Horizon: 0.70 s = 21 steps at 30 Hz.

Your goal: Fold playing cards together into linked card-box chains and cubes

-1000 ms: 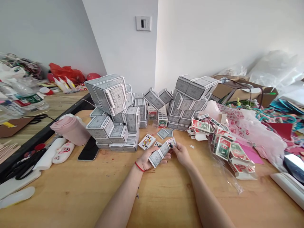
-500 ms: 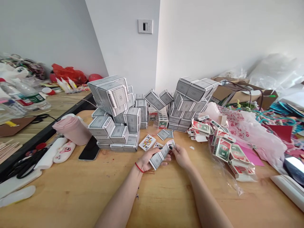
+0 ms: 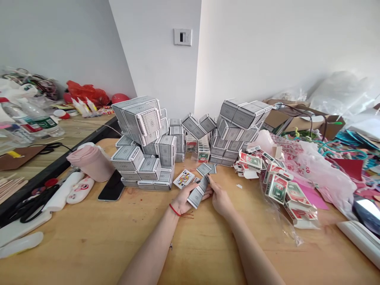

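Grey-backed playing cards (image 3: 197, 194) lie tilted across the palm of my left hand (image 3: 181, 202), which is closed around them, thumb on top. The far upper end of these cards is pinched by the fingers of my right hand (image 3: 222, 201). How many cards overlap there I cannot tell. Just beyond my left hand a queen card (image 3: 184, 179) rests face up, partly covering nothing I can make out. Some face-down cards (image 3: 204, 169) lie behind my fingers. Blocks built from patterned cards form a left stack (image 3: 150, 168) and a right stack (image 3: 228, 148).
Opened red and green card boxes (image 3: 278, 188) are heaped at the right, beside a plastic bag (image 3: 323, 166). On the left are a black phone (image 3: 111, 188), a pink cup-shaped roll (image 3: 90, 162) and black scissors (image 3: 38, 202). Bottles (image 3: 43, 118) stand farther left.
The white-faced end that stuck out at the top of the held cards no longer shows. My right hand has shifted slightly left. The camera view has tipped a little upward.
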Tool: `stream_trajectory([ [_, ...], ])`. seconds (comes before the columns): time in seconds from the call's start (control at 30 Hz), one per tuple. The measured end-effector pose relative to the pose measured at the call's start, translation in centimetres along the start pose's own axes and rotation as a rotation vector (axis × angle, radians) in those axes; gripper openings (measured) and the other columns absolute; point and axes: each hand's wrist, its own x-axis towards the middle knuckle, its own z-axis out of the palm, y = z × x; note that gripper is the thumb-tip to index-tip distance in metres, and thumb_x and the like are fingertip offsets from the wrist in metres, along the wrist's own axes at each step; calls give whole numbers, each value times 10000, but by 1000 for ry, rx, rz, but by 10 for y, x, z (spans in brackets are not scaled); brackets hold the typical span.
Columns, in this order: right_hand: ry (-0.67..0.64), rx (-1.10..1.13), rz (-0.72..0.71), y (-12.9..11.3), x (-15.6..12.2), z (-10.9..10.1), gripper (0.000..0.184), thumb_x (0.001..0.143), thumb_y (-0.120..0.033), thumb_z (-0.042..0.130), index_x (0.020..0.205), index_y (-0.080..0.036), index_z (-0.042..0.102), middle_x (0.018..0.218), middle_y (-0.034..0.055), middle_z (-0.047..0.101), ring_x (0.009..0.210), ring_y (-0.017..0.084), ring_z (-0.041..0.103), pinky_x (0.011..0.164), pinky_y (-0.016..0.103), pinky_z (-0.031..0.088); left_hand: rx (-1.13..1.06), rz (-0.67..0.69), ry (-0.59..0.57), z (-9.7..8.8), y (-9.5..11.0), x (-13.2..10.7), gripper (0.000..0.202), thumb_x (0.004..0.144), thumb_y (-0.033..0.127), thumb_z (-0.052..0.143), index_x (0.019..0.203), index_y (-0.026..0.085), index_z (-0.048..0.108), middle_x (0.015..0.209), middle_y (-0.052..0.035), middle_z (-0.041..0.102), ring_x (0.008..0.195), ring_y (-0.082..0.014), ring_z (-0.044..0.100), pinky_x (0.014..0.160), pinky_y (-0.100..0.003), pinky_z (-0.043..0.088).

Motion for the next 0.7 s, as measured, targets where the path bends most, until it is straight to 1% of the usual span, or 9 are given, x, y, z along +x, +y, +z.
stream_trajectory([
  [0.07,10,63,12,-2,-1,1,659,675,-70,396,1304,-258,455,1235,44,564,1147,225,491,988,414,365,-18,4,-14,1,1,-1,356,846,204,458,1173,82,526,1057,-159,659,1014,-242,611,986,-438,361],
  [0.17,60,253,81,-4,1,0,512,670,-128,438,1139,-232,614,1159,39,620,1113,245,522,962,409,389,-26,-44,-43,1,5,-4,400,851,245,449,1204,64,500,1062,-176,653,1022,-255,606,975,-442,363],
  [0.23,86,477,177,-4,3,-2,362,662,-171,466,940,-214,694,1018,43,680,1004,256,582,892,402,433,-22,-103,-83,1,8,-7,437,850,268,448,1213,28,487,1059,-206,646,1026,-269,603,965,-436,364],
  [0.3,91,715,267,-6,6,-6,253,665,-223,467,775,-197,694,874,60,702,853,254,624,801,401,467,-17,-168,-141,1,11,-10,471,847,289,446,1202,-18,485,1058,-241,634,1024,-280,603,957,-416,365],
  [0.37,89,856,318,-8,7,-10,264,695,-296,429,714,-192,671,772,81,694,733,248,628,721,409,480,-18,-210,-196,1,12,-11,486,845,296,436,1186,-46,491,1057,-258,628,1011,-278,609,944,-391,371],
  [0.43,66,890,335,-11,9,-15,363,736,-379,364,767,-184,669,781,109,688,729,259,626,681,417,479,-15,-230,-235,2,13,-12,483,847,295,421,1188,-39,493,1052,-250,633,987,-270,620,923,-375,383],
  [0.57,-64,942,389,-18,9,-18,554,797,-522,262,1029,-175,627,995,135,670,827,262,625,635,380,477,33,-337,-313,5,11,-13,518,838,335,416,1192,-36,489,1038,-249,638,964,-281,628,888,-376,396],
  [0.63,-163,965,437,-21,8,-16,552,807,-536,278,1096,-194,601,1073,122,650,789,239,626,578,340,468,46,-374,-323,6,9,-12,525,835,351,417,1182,-36,494,1025,-244,644,955,-284,630,882,-380,399],
  [0.7,-249,989,477,-23,7,-13,493,805,-498,340,1115,-214,599,1123,103,632,722,212,617,502,295,439,43,-353,-283,6,8,-11,484,842,331,409,1191,6,496,1013,-210,659,944,-277,636,878,-395,404],
])
